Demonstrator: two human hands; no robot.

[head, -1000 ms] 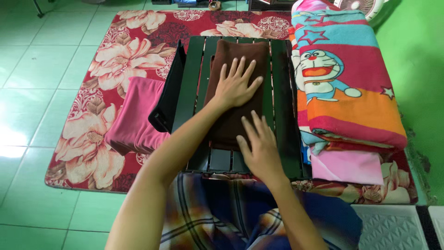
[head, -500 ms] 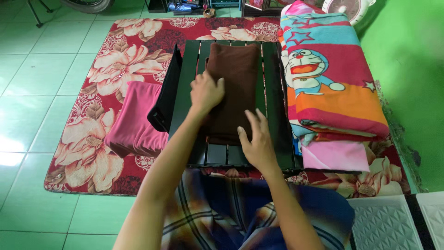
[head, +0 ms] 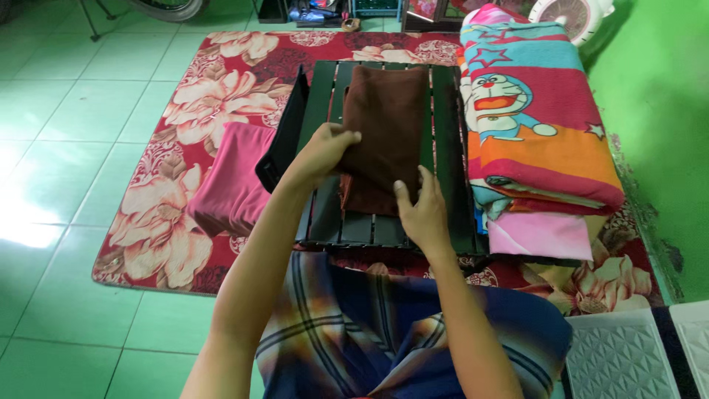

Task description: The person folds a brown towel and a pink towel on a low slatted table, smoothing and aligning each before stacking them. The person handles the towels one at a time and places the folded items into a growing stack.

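A folded brown cloth (head: 388, 118) lies lengthwise on a low black slatted table (head: 443, 148). My left hand (head: 325, 151) grips the cloth's left edge near the middle, fingers curled over it. My right hand (head: 422, 210) pinches the cloth's near right corner, which is slightly lifted off the slats. Both forearms reach forward over my plaid-covered lap (head: 384, 332).
A folded pink cloth (head: 233, 177) and a folded black cloth (head: 284, 140) lie left of the table on a red floral rug (head: 192, 96). A stack of colourful cartoon blankets (head: 532, 118) sits on the right. Green tiled floor, a green wall and a white fan surround them.
My left hand went from flat on the cloth to gripping its left edge. My right hand closed on the near corner, and the cloth's near end has lifted slightly.
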